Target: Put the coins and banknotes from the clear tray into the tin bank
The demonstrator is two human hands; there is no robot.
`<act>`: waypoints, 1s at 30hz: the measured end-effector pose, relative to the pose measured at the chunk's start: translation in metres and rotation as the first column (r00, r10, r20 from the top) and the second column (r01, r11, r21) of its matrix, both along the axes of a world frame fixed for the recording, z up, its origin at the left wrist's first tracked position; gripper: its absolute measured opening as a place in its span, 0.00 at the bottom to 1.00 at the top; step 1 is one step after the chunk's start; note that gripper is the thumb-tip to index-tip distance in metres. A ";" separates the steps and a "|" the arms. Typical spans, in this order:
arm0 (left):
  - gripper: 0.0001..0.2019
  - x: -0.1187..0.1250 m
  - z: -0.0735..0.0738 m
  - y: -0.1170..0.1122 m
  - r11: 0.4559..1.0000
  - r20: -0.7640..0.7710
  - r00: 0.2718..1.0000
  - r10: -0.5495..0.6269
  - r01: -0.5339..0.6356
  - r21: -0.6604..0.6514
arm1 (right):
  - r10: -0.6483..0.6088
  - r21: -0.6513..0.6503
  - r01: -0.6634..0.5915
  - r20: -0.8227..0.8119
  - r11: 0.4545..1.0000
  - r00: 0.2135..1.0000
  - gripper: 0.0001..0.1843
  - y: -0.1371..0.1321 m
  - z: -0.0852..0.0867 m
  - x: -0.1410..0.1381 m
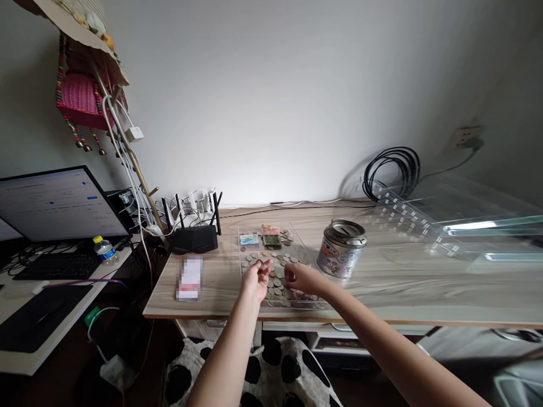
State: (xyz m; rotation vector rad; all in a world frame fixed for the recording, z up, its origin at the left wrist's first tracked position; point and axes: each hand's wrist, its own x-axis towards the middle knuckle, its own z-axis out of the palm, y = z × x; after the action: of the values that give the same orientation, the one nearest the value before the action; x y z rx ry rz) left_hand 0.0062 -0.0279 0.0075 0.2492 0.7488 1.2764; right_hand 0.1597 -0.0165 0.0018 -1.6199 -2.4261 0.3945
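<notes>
Many coins lie spread over a clear plastic tray on the wooden desk. My left hand is over the tray's left part, palm turned partly up, its fingers curled in; what they hold, if anything, is too small to make out. Just to the right, my right hand reaches down among the coins with its fingers bent together, their tips hidden behind the hand. At the tray's back lie a green banknote bundle, a reddish banknote bundle and a bluish banknote bundle.
A round metal tin with a slotted lid stands right of the tray. To the left are a black router and a blurred white-and-red paper. Clear plastic panels and a coiled black cable occupy the right rear.
</notes>
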 end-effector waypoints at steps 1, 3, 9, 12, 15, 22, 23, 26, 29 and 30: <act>0.05 0.000 0.000 0.000 1.000 -0.013 1.000 -0.019 0.019 0.018 | 0.002 -0.009 -0.002 -0.027 1.000 1.000 0.05 0.000 0.000 -0.001; 0.05 0.001 0.000 -0.001 0.998 -0.030 0.999 -0.036 0.038 0.052 | -0.007 -0.023 0.006 -0.075 1.000 0.997 0.04 0.000 0.000 -0.004; 0.03 0.001 -0.006 0.001 0.996 -0.071 0.997 -0.029 0.034 0.077 | -0.012 -0.050 0.007 -0.089 0.999 0.996 0.12 0.004 -0.005 -0.014; 0.04 -0.001 -0.009 0.003 0.995 -0.064 0.997 -0.053 0.058 0.086 | 0.005 -0.038 -0.008 -0.082 0.999 0.997 0.06 0.004 -0.003 -0.018; 0.07 -0.002 -0.011 0.003 0.992 -0.068 0.995 -0.068 0.075 0.097 | 0.020 0.053 -0.012 -0.145 0.999 0.989 0.05 -0.004 0.018 -0.011; 0.08 -0.001 -0.010 0.001 0.986 -0.124 0.988 -0.095 0.111 0.125 | -0.628 0.351 0.679 -0.264 0.644 0.732 0.16 -0.009 0.116 0.068; 0.08 -0.001 -0.009 0.001 0.985 -0.126 0.987 -0.096 0.113 0.134 | -0.678 0.328 0.698 -0.194 0.636 0.709 0.15 -0.005 0.123 0.078; 0.09 -0.001 -0.008 0.000 0.983 -0.135 0.986 -0.097 0.116 0.144 | -0.721 0.238 0.704 -0.020 0.669 0.693 0.12 0.008 0.125 0.096; 0.09 -0.001 -0.009 0.000 0.984 -0.152 0.985 -0.087 0.109 0.143 | -0.730 0.315 0.705 -0.052 0.635 0.681 0.14 0.008 0.115 0.092; 0.09 0.000 -0.010 0.000 0.983 -0.162 0.983 -0.086 0.110 0.144 | -0.709 0.388 0.688 -0.112 0.614 0.696 0.16 0.005 0.110 0.085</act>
State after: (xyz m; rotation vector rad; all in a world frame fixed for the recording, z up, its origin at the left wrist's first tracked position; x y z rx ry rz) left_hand 0.0061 -0.0276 -0.0023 0.5093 0.7618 1.2310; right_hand 0.2449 -0.0111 0.1123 -2.1834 -1.5212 -0.2773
